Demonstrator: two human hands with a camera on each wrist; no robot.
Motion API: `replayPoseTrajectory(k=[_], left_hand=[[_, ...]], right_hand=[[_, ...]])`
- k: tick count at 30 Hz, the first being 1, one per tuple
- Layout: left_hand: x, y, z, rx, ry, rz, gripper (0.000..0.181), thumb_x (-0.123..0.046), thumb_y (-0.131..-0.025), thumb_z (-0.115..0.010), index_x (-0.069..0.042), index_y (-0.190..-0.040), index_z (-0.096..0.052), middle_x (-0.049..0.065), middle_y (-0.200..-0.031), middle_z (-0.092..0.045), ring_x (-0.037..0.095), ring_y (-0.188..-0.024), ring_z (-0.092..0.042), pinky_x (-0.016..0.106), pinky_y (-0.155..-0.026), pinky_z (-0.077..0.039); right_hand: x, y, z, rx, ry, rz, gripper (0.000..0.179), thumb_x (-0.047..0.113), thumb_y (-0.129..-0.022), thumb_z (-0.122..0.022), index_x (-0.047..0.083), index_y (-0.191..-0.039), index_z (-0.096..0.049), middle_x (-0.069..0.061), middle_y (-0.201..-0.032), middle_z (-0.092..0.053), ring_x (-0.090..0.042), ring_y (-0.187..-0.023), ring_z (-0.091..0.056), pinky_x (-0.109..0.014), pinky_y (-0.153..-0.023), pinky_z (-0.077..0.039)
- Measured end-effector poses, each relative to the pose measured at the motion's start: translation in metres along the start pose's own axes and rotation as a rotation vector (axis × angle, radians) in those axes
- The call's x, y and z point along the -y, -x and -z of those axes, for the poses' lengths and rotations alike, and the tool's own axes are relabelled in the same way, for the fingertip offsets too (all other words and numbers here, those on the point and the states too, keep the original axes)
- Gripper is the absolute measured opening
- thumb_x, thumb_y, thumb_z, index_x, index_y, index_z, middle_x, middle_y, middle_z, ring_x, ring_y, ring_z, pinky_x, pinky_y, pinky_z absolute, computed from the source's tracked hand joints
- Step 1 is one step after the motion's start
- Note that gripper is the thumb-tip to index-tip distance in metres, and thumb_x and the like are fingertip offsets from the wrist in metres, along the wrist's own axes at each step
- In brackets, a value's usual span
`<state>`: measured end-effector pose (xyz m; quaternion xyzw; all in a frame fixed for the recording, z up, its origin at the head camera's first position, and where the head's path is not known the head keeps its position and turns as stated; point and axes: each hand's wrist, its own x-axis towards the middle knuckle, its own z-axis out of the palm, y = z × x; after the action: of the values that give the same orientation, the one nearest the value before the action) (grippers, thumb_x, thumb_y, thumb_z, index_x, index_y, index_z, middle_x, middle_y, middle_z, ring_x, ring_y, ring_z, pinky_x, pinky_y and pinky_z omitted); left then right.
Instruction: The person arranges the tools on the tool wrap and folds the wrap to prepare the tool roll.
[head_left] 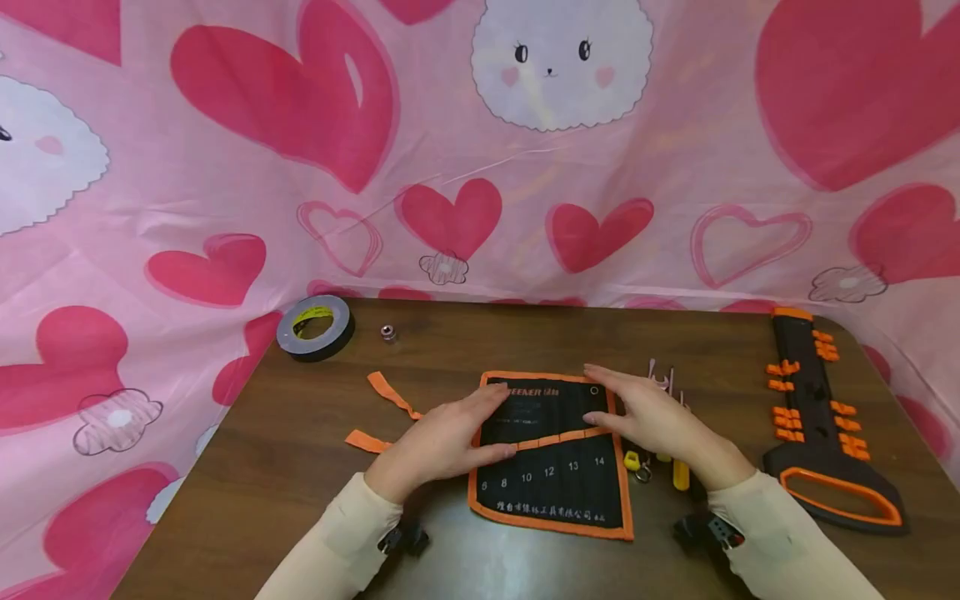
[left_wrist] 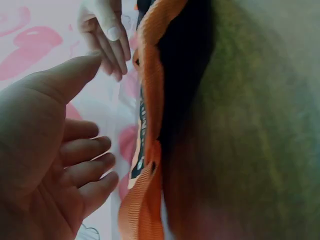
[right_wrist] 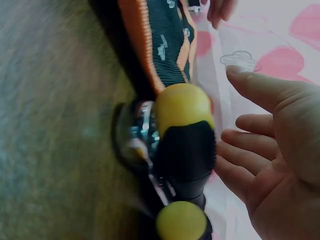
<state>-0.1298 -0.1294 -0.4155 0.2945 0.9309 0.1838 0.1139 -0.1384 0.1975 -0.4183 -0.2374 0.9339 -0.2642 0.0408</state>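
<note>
A black tool pouch [head_left: 555, 492] with orange trim and numbered pockets lies flat and unrolled on the table. My left hand [head_left: 442, 437] hovers at its left edge, thumb and fingers spread and holding nothing. Over the upper right of the pouch is my right hand [head_left: 656, 417], also without anything in it. Whether the fingertips touch the cloth, I cannot tell. Orange straps [head_left: 392, 394] trail from the pouch's left side. Beside its right edge lie screwdrivers with yellow-and-black handles [right_wrist: 184, 115] and metal wrenches [head_left: 660, 377], partly covered by my right hand and forearm.
A roll of tape [head_left: 341, 333] sits at the back left, near a small metal socket [head_left: 387, 332]. On the right lies a black rack [head_left: 806, 392] with orange clips and a handle. A pink heart-patterned cloth [head_left: 525, 233] hangs behind the wooden table [head_left: 247, 500].
</note>
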Motion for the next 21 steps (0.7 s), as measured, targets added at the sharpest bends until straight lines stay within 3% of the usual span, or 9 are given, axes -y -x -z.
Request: replayPoseTrajectory(k=[4,9,21], left_hand=[[0.003,0.0,-0.008,0.082,0.01,-0.041,0.086,-0.057,-0.099,-0.074,-0.013,-0.166,-0.043,0.007,-0.171,-0.047,0.027,-0.148,-0.058,0.049,-0.12,-0.05],[0.004,-0.001,-0.013,0.173,0.008,-0.032,0.088,-0.056,-0.098,-0.076,-0.014,-0.167,-0.042,0.005,-0.171,-0.046,0.026,-0.152,-0.054,0.052,-0.123,-0.047],[0.006,-0.005,-0.014,0.191,0.01,-0.019,0.083,-0.055,-0.097,-0.077,-0.016,-0.165,-0.048,-0.001,-0.174,-0.042,0.023,-0.159,-0.045,0.056,-0.124,-0.044]], right_hand=[[-0.005,-0.002,-0.005,0.053,-0.024,-0.015,0.073,0.033,-0.098,-0.081,-0.003,-0.156,-0.053,-0.025,-0.15,-0.065,-0.042,-0.129,-0.07,-0.064,-0.108,-0.054],[-0.009,-0.004,-0.007,0.128,-0.032,-0.044,0.072,0.035,-0.099,-0.08,-0.001,-0.156,-0.054,-0.025,-0.15,-0.065,-0.04,-0.13,-0.069,-0.062,-0.112,-0.052],[-0.01,-0.006,-0.009,0.15,0.003,-0.029,0.061,0.032,-0.099,-0.08,-0.002,-0.147,-0.064,-0.024,-0.15,-0.065,-0.042,-0.134,-0.067,-0.061,-0.11,-0.054]])
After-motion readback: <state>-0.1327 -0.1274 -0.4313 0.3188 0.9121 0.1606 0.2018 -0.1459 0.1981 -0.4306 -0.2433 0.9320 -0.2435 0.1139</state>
